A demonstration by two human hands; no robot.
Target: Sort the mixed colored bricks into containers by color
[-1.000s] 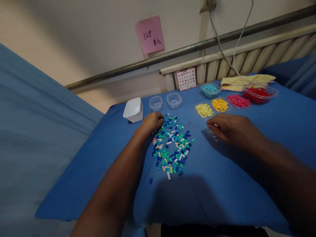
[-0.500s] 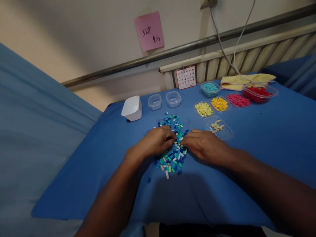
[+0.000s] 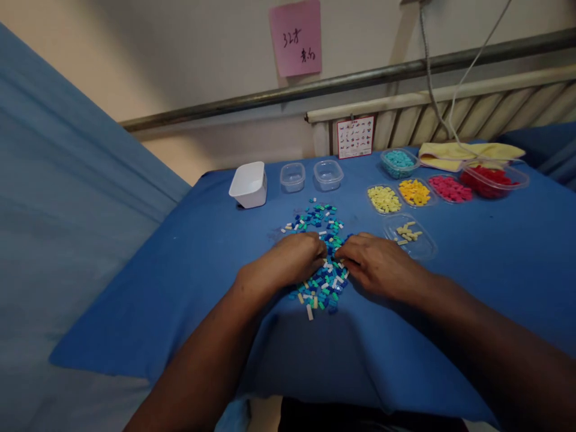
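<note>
A loose pile of small blue, green, white and beige pieces [image 3: 321, 288] lies on the blue cloth. My left hand [image 3: 299, 255] is at the pile's left side, fingers curled down among the pieces. Facing it from the right, my right hand [image 3: 373, 261] has its fingertips pinched together at the pile. Whatever either hand holds is too small and hidden to make out. Right of the pile, a clear shallow tray [image 3: 425, 245] carries several beige pieces.
Behind the pile stand a white tub [image 3: 249, 185] and two clear containers [image 3: 292, 178] [image 3: 328, 175]. Tubs of yellow [image 3: 384, 199], orange [image 3: 414, 192], pink [image 3: 450, 188], turquoise [image 3: 399, 159] and red pieces [image 3: 488, 180] are at the back right, near a yellow cloth [image 3: 472, 153].
The camera view has shifted, so the table items appear a little further right. Both hands remain at the pile, with their fingers slightly moved among the pieces.
</note>
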